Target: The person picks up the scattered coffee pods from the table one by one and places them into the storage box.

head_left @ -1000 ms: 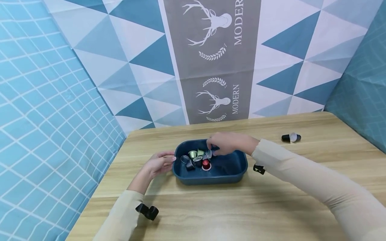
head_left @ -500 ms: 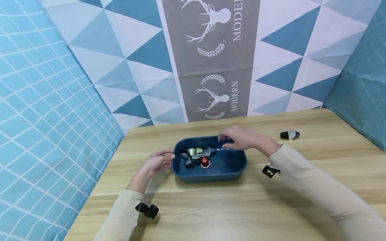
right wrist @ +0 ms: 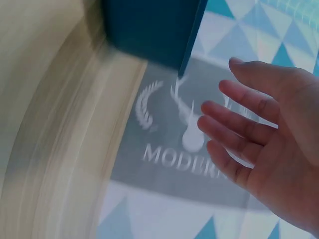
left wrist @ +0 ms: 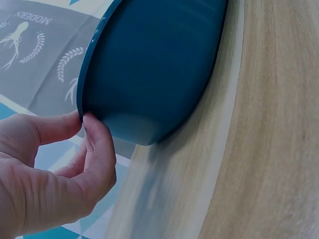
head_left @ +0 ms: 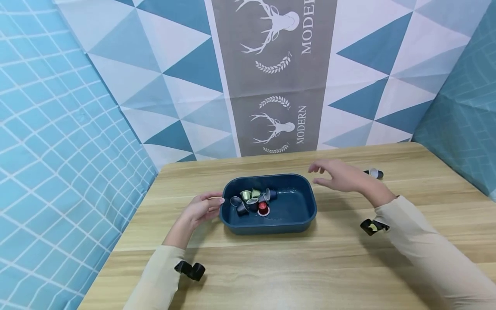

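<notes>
A dark blue plastic bin [head_left: 294,206] with rounded corners stands on the table. Several coffee capsules lie together in its left half, among them a red capsule [head_left: 263,207], a pale green capsule [head_left: 246,195] and a dark blue capsule [head_left: 273,194]. My left hand [head_left: 202,210] pinches the bin's left rim; thumb and finger meet on that rim in the left wrist view. Beyond the bin's right end, my right hand [head_left: 341,175] hovers with nothing in it, its fingers loosely bent and spread apart in the right wrist view.
Black and silvery capsules [head_left: 374,173] lie on the wooden table [head_left: 271,267] at the back right, partly behind my right hand. Patterned cloth [head_left: 275,77] hangs behind the table's back edge, with a blue checked sheet [head_left: 69,142] along the left.
My right hand has come up out of the bin and moved right, past its right end, leaving the blue capsule among the others. My left hand keeps its place at the rim.
</notes>
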`<state>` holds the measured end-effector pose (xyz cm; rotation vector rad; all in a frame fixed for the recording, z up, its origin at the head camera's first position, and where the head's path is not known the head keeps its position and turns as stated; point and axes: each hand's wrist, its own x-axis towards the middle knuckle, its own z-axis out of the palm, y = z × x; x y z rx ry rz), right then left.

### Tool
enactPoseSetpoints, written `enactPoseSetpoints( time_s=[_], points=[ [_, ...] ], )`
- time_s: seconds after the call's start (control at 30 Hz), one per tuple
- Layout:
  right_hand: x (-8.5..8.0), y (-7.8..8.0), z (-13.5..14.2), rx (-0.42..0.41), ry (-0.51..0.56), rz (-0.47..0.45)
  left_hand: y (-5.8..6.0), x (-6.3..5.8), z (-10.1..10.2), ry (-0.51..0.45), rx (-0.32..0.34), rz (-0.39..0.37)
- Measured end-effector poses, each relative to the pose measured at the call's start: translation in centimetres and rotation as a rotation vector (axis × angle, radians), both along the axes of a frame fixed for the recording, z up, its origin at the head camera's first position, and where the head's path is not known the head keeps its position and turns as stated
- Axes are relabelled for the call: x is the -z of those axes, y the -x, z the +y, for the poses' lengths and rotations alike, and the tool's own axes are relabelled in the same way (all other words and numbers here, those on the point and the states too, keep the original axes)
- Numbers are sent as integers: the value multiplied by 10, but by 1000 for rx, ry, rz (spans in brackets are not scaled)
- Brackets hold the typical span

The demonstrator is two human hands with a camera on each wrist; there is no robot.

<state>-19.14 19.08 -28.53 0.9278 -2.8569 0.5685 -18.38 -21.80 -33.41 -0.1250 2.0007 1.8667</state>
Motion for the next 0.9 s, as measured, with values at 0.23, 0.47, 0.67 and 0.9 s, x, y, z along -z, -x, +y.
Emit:
enactPoseSetpoints(
  time_s=[0.23, 0.47, 0.67, 0.9],
  points=[
    [2, 11, 40, 89, 13, -5, 1, -1, -2, -19, -11, 4],
    [11, 25, 87, 209, -25, -62, 4, -2, -4, -23, -3, -4],
    [28, 32, 113, 225, -71, -30, 5, 1, -5, -28, -3, -15],
    [36, 34, 129, 197, -68, -15, 7, 2, -5, 3, 6, -25]
  ],
)
